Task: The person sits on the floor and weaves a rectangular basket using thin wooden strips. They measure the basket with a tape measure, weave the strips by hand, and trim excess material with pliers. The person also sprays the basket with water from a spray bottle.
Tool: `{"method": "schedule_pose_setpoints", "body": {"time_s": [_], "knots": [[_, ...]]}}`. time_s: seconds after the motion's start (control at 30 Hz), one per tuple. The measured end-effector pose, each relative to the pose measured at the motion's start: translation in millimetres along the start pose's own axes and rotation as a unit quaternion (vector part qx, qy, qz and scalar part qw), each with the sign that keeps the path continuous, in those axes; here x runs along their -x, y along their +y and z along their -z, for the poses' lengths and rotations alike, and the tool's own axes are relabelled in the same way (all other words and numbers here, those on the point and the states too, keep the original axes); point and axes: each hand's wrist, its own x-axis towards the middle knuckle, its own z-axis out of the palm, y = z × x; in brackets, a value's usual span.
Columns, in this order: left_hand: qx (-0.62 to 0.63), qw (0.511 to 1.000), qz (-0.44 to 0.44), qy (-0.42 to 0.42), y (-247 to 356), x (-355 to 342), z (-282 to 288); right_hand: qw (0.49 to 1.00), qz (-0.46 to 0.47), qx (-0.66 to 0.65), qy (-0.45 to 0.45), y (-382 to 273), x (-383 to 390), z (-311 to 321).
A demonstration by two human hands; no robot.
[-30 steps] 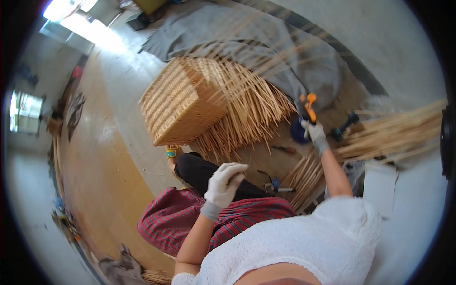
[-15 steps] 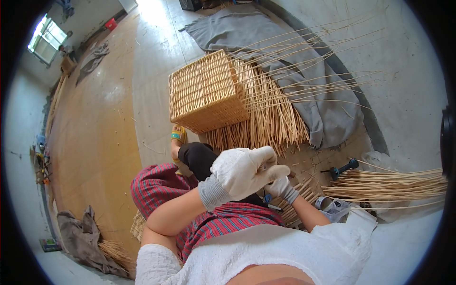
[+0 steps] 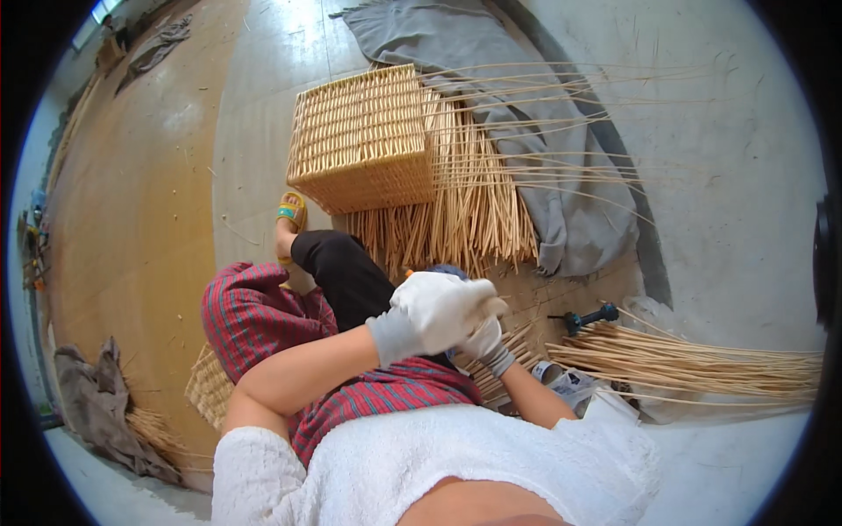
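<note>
White knitted gloves with grey cuffs cover both hands, which meet in front of my lap. My left hand (image 3: 438,311) is closed, with its curled fingers over the right one; whatever it may hold is hidden. Partly behind it, my right hand (image 3: 481,340) shows few of its fingers, and I cannot make out their grip. A small orange tip and a dark blue rounded thing (image 3: 449,270) peek out behind the left glove. Ahead, a woven wicker basket (image 3: 360,131) lies on a spread of peeled willow rods (image 3: 478,193), with long unwoven rods reaching right from it.
A grey cloth (image 3: 561,175) lies beyond the rods. At the right are a dark teal power tool (image 3: 586,317), a rod bundle (image 3: 684,359) and an open can (image 3: 547,373). Another woven piece (image 3: 209,384) and a brown cloth (image 3: 92,399) lie at the left.
The whole view has shifted, so the basket and floor things sit further left. My left hand has turned and its fingers have closed in; the blue thing behind it now shows.
</note>
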Motion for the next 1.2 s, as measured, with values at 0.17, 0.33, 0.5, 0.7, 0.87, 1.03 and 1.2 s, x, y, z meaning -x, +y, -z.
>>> {"method": "schedule_pose_setpoints", "body": {"time_s": [0.17,0.33,0.5,0.7,0.87,1.03,1.2], "knots": [[-0.054,0.997,-0.042,-0.017,35.5,7.3,55.1,0.999,-0.009,-0.038,-0.015,-24.0,-9.7,11.1],[-0.006,0.996,0.077,0.051,-10.8,3.3,5.9,0.995,-0.073,-0.031,-0.057,-71.4,-34.5,24.8],[-0.002,1.0,0.016,-0.008,-22.3,15.5,-14.0,0.998,0.0,0.002,-0.061,-24.8,-3.2,9.1],[0.011,0.999,-0.032,-0.007,32.7,10.9,57.9,0.998,0.003,0.037,-0.051,-36.5,-7.4,16.5],[0.008,0.997,0.082,-0.003,-8.5,3.5,10.1,0.99,-0.105,-0.01,-0.098,-79.2,-26.7,27.6],[-0.021,0.99,0.12,0.066,-42.6,-10.6,-19.1,0.959,-0.203,-0.16,-0.118,-50.3,-27.9,24.5],[0.044,0.932,0.053,0.356,-54.6,36.3,-3.0,0.784,-0.294,-0.542,0.073,-58.8,-100.4,107.7]]}}
